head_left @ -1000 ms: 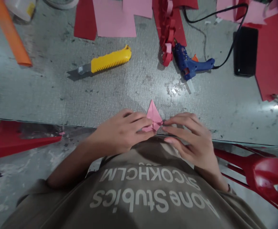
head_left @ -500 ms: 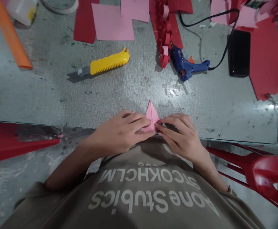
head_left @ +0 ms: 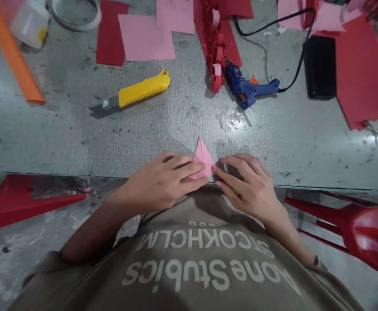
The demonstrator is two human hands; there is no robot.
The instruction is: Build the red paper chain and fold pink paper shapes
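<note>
A small folded pink paper (head_left: 202, 157) lies at the table's near edge, its pointed tip facing away from me. My left hand (head_left: 163, 179) grips its left side, with thumb and fingers on the lower part. At the right corner of the paper, my right hand (head_left: 249, 183) touches it with one fingertip. The other fingers of that hand are apart and slightly bent, off the paper.
A yellow cutter (head_left: 143, 90) with its blade out lies at left centre. Beyond are a blue glue gun (head_left: 245, 86), a red and pink paper chain (head_left: 217, 65), a black box (head_left: 321, 67), pink sheets (head_left: 146, 39), red sheets (head_left: 363, 69), an orange roll (head_left: 17, 58) and a tape ring (head_left: 77, 26).
The right fingers have spread a little, and the upper one has come off the paper's right side. My left hand stays on the paper. The view has shifted slightly.
</note>
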